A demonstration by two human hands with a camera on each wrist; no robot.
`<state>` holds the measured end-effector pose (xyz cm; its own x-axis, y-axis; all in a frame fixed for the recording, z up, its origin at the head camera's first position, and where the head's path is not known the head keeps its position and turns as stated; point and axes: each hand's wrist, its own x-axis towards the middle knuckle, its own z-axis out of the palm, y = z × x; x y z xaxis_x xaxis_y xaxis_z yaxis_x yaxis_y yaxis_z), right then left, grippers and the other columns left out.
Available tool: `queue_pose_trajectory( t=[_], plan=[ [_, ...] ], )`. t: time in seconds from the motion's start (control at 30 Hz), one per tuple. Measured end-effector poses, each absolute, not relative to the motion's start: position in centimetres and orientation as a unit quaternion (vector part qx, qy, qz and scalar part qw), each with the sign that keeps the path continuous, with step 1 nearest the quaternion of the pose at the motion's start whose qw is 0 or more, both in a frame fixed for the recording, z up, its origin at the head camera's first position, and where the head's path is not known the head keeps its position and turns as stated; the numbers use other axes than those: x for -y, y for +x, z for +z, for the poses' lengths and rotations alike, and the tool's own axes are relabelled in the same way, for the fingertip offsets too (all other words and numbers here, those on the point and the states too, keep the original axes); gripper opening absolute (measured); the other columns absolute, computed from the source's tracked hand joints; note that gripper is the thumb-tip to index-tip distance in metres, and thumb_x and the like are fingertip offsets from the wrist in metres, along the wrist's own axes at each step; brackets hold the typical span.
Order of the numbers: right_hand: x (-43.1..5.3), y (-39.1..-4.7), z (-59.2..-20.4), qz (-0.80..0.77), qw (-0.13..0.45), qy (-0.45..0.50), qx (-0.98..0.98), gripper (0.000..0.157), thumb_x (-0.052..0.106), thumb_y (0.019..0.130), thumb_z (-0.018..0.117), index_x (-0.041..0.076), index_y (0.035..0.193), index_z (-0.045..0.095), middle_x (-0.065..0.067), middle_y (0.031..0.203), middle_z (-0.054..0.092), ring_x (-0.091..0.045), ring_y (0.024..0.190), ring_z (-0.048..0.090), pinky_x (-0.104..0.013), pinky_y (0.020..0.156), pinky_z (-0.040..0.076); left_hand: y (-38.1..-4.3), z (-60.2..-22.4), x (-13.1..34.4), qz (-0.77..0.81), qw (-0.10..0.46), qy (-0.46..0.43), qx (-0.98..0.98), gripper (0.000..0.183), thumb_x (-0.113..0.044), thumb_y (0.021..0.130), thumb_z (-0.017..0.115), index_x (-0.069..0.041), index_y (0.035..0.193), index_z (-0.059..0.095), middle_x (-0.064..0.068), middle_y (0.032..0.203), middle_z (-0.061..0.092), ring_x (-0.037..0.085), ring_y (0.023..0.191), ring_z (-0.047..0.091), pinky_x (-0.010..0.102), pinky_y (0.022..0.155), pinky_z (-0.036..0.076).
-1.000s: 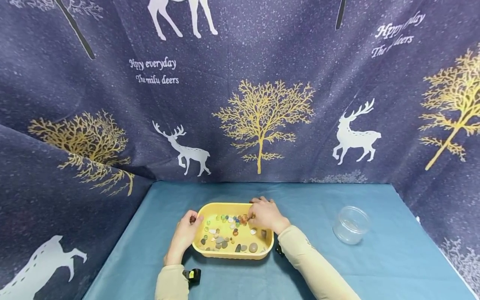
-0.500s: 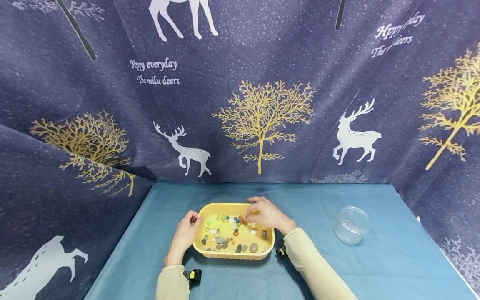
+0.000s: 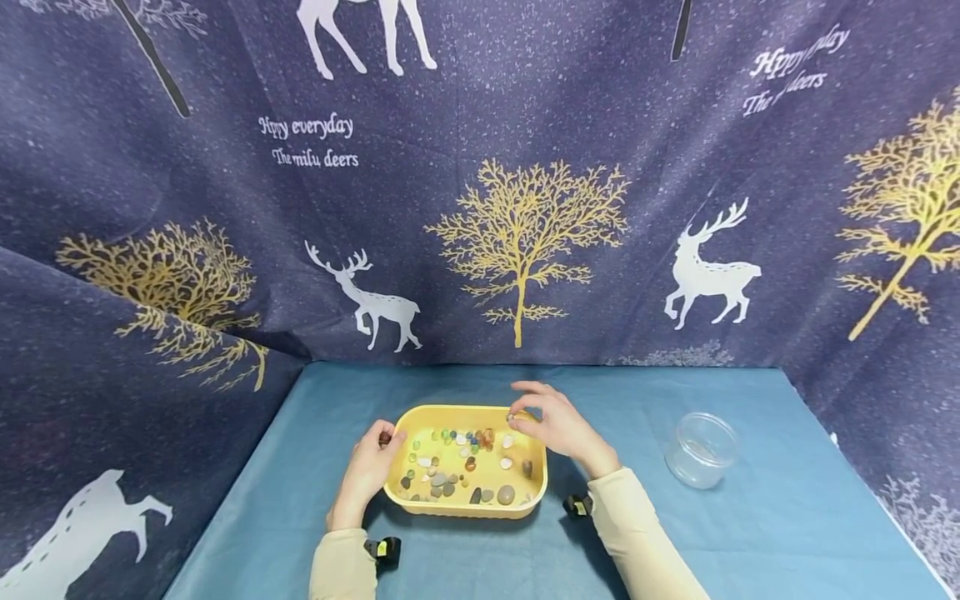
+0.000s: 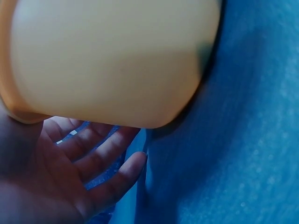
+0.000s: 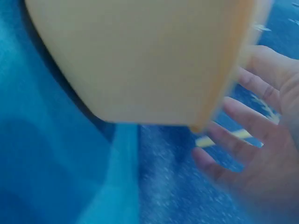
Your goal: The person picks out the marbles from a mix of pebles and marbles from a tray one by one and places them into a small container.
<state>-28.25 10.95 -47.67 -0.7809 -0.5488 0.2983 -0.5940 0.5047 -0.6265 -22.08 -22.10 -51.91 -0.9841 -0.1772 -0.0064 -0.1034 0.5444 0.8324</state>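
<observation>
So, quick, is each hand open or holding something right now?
Left hand: holding the yellow tub by its rim.
Right hand: pinching a small object, too small to identify.

Navy hangings [image 3: 465,100] around a blue-covered bench [image 3: 750,542].
A diagonal fold crosses the left side; white deer [image 3: 712,279], golden trees [image 3: 520,287] and pale script [image 3: 307,127] are printed across the hangings. Soft light falls over hangings and bench.
</observation>
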Motion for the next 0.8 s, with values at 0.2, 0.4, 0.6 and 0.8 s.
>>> queue_pose_trajectory(
  t=[0.2, 0.4, 0.6, 0.8],
  plan=[
    [-13.0, -27.3, -46.0, 0.402, 0.058, 0.303, 0.862, 0.007, 0.024, 0.09, 0.073, 0.022, 0.096, 0.07, -0.01, 0.144, 0.047, -0.035, 0.133, 0.04, -0.056, 0.093, 0.043, -22.0, -51.7, 22.1, -0.467, 0.039, 0.082, 0.879, 0.02, -0.029, 0.101, 0.055, -0.009, 0.103, 0.053, 0.008, 0.091, 0.055, 0.02, 0.071, 0.05, 0.033, 0.063, 0.042],
    [-14.8, -26.5, -44.8, 0.387, 0.111, 0.292, 0.868, 0.011, 0.022, 0.088, 0.076, 0.019, 0.098, 0.072, -0.009, 0.14, 0.051, -0.035, 0.129, 0.045, -0.055, 0.093, 0.043, -21.9, -51.6, 22.2, -0.468, 0.037, 0.082, 0.879, 0.022, -0.031, 0.101, 0.055, -0.009, 0.103, 0.053, 0.008, 0.092, 0.054, 0.02, 0.072, 0.049, 0.033, 0.063, 0.042],
    [-17.1, -25.8, -44.3, 0.366, 0.175, 0.28, 0.87, 0.014, 0.018, 0.084, 0.079, 0.019, 0.095, 0.071, -0.006, 0.127, 0.061, -0.032, 0.118, 0.056, -0.051, 0.093, 0.044, -21.9, -51.7, 22.2, -0.468, 0.038, 0.082, 0.879, 0.021, -0.029, 0.101, 0.055, -0.008, 0.103, 0.053, 0.008, 0.091, 0.055, 0.019, 0.071, 0.05, 0.033, 0.062, 0.043],
    [-20.1, -25.2, -43.8, 0.35, 0.217, 0.244, 0.878, 0.015, 0.015, 0.083, 0.079, 0.017, 0.095, 0.07, -0.006, 0.122, 0.064, -0.031, 0.114, 0.058, -0.049, 0.093, 0.043, -22.0, -51.6, 22.1, -0.466, 0.039, 0.079, 0.881, 0.021, -0.028, 0.101, 0.055, -0.008, 0.103, 0.052, 0.007, 0.089, 0.055, 0.019, 0.071, 0.05, 0.033, 0.062, 0.043]
  ],
)
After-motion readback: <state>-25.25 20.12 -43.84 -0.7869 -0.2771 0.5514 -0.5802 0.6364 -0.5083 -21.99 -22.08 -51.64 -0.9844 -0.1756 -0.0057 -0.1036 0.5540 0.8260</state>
